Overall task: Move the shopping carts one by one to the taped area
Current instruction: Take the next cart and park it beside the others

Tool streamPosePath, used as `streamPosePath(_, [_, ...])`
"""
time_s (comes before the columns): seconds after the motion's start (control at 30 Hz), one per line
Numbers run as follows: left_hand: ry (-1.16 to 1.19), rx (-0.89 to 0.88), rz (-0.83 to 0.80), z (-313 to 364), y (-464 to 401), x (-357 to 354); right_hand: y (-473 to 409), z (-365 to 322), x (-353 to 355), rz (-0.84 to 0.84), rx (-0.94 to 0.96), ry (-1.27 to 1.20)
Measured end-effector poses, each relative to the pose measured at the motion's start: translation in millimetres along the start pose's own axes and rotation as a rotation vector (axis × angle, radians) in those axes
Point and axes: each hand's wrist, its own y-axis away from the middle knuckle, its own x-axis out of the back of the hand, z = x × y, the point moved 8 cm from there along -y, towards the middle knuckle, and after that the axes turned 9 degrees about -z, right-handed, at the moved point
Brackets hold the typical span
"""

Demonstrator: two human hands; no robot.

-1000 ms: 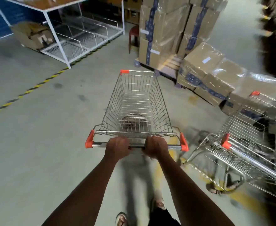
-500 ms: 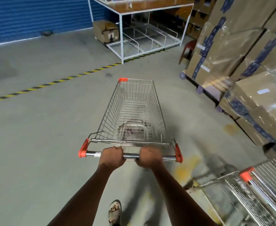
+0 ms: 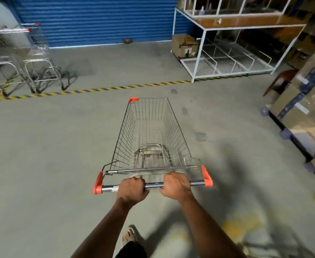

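From the head view I count one shopping cart (image 3: 151, 138) directly in front of me on the concrete floor (image 3: 50, 146), its wire basket holding nothing and its nose aimed toward the yellow-and-black tape line (image 3: 101, 89), with open floor between them. My left hand (image 3: 131, 189) is wrapped around the handle bar (image 3: 154, 185), fingers curled over the top, and my right hand (image 3: 175, 186) grips the same bar just beside it, so both of my two hands are closed on the cart. The bar carries two orange end caps, one at each side. Past the tape, at far left, I make out two parked carts (image 3: 22, 58), blurred, standing close together. Behind them runs one blue roller shutter (image 3: 97, 19). To the right stands one white metal rack (image 3: 233, 43) with a cardboard box (image 3: 184, 45) beside it, and wrapped cartons (image 3: 309, 101) line the right edge. One sandalled foot (image 3: 129, 235) shows below my arms.
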Motion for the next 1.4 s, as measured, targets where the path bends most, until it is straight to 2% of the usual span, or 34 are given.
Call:
streamPosePath(0.4, [0.082, 0.214, -0.060, -127, -54, 7, -134, -76, 53, -0.032, 0.164, 0.053])
streamPosePath(0.63, [0.147, 0.236, -0.051, -234, -113, 21, -238, -134, 100, -0.035, 0.186, 0.074])
streamPosePath(1.17, [0.155, 0.329, 0.008, -524, -270, 58, -522, -293, 198, -0.020, 0.216, 0.095])
streamPosePath(1.4, [0.243, 0.328, -0.059, -653, -359, 86, -664, -353, 255, -0.073, 0.238, 0.097])
